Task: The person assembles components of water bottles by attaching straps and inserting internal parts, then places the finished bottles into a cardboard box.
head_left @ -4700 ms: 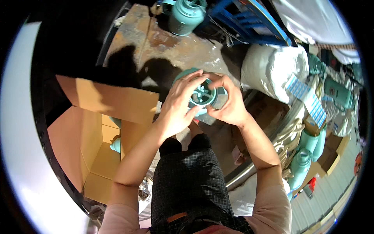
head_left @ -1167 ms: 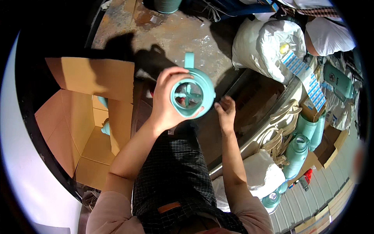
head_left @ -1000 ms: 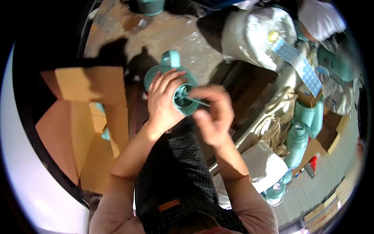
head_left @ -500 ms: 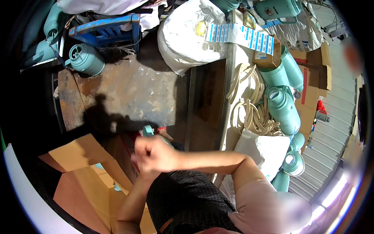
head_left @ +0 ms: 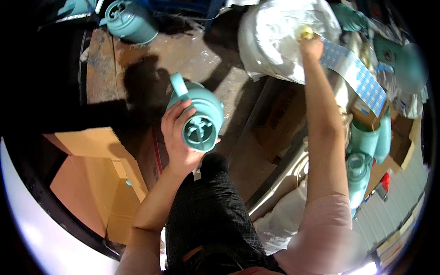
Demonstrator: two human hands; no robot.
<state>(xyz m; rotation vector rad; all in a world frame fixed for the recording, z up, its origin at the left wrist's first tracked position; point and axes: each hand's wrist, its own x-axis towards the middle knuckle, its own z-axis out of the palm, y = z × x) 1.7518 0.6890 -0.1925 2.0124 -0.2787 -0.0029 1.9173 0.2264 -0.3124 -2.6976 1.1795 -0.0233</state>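
My left hand (head_left: 178, 133) is wrapped round a teal plastic flask (head_left: 201, 98) above my lap. The flask is tilted with its round mouth toward me, showing cross-shaped ribs inside, and its handle points up and away. My right hand (head_left: 312, 47) is stretched far out to the white plastic bag (head_left: 259, 41). Its fingers are drawn together against a small yellow thing (head_left: 306, 32) on the bag; what they grip is too hidden to make out. A strip of blue and white labels (head_left: 350, 68) begins right beside that hand and slopes down to the right.
An open cardboard box (head_left: 87, 183) stands at my left. Another teal flask (head_left: 130, 23) is on the worn metal surface (head_left: 183, 52) at the far left. At the right are more teal flasks (head_left: 359, 174), a small brown box (head_left: 366, 112) and a white sack (head_left: 286, 211).
My hands, together over my lap before, are now apart. My left hand has raised the flask into plain view. The right arm has swung out to the white bag. The view has shifted.
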